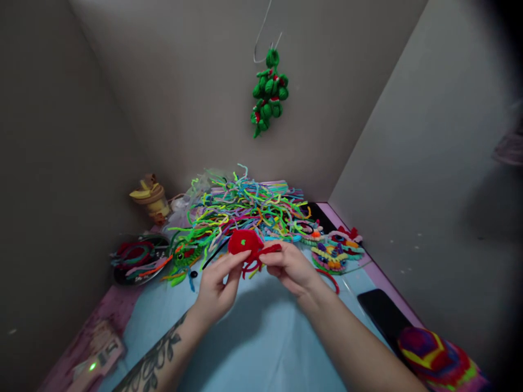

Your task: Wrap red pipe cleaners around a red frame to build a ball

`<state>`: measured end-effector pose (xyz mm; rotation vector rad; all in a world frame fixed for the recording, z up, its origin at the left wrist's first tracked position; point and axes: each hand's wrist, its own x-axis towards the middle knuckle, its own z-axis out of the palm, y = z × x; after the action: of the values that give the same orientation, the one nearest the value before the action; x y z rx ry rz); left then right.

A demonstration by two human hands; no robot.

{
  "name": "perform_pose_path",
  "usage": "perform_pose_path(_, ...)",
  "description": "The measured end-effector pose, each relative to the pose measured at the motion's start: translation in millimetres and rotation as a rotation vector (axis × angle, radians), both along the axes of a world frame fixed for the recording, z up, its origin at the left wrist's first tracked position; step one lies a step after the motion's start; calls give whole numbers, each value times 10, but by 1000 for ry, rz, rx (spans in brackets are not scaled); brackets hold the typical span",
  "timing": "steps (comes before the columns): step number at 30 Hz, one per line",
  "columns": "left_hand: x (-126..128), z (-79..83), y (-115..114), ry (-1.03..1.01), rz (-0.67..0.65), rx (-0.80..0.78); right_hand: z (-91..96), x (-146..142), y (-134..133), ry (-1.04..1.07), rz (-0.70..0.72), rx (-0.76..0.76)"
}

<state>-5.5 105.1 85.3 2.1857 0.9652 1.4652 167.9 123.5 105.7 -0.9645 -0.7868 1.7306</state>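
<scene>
A red fuzzy pipe-cleaner piece (246, 240) with a small green spot is held up in front of me over the table. My left hand (220, 280) pinches its lower edge between thumb and fingers. Several red pipe-cleaner ends hang from its underside. My right hand (291, 268) is closed on a twisted red strand (269, 249) at the piece's right side. Just behind the hands lies a large heap of multicoloured pipe cleaners (245, 204). The fingertips partly cover where the strands meet the round part.
Pipe cleaners fill a dark bowl (141, 277) at left, beside a green fuzzy figure (182, 258). Finished-looking colourful pieces (333, 256) lie right. A black phone (386, 316) rests near the right edge, a device with a green light (96, 362) front left. A green decoration (269, 92) hangs above.
</scene>
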Motion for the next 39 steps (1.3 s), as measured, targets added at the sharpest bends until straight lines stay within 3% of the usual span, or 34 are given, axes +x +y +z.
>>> perform_pose_path(6, 39, 42, -1, -61, 29, -16, -53, -9, -4, -206, -22, 284)
perform_pose_path(13, 46, 54, 4, -85, 28, -28, -96, -56, -23, -211, 21, 267)
perform_pose_path(22, 73, 4, -16, -156, 131, -41, -150, -105, -42, -385, 1, 430)
perform_pose_path(24, 65, 22, -18, -194, 199, -72, -154, -111, -62, -438, -79, 468)
perform_pose_path(26, 57, 32, -16, -225, 256, -104, -141, -114, -120, -566, -310, 616)
perform_pose_path(28, 51, 33, -9, -229, 281, -133, -117, -117, -214, -742, -564, 925)
perform_pose_path(29, 49, 30, -4, -220, 288, -143, -105, -122, -267, -822, -619, 1118)
perform_pose_path(31, 45, 23, 6, -185, 304, -159, -90, -146, -366, -949, -529, 1457)
perform_pose_path(32, 44, 19, 10, -158, 307, -170, -91, -167, -403, -1004, -440, 1550)
perform_pose_path(35, 41, 7, 15, -69, 271, -200, -129, -249, -447, -1171, -310, 1577)
perform_pose_path(39, 51, -31, 3, 10, 180, -196, -205, -327, -397, -1352, -409, 1493)
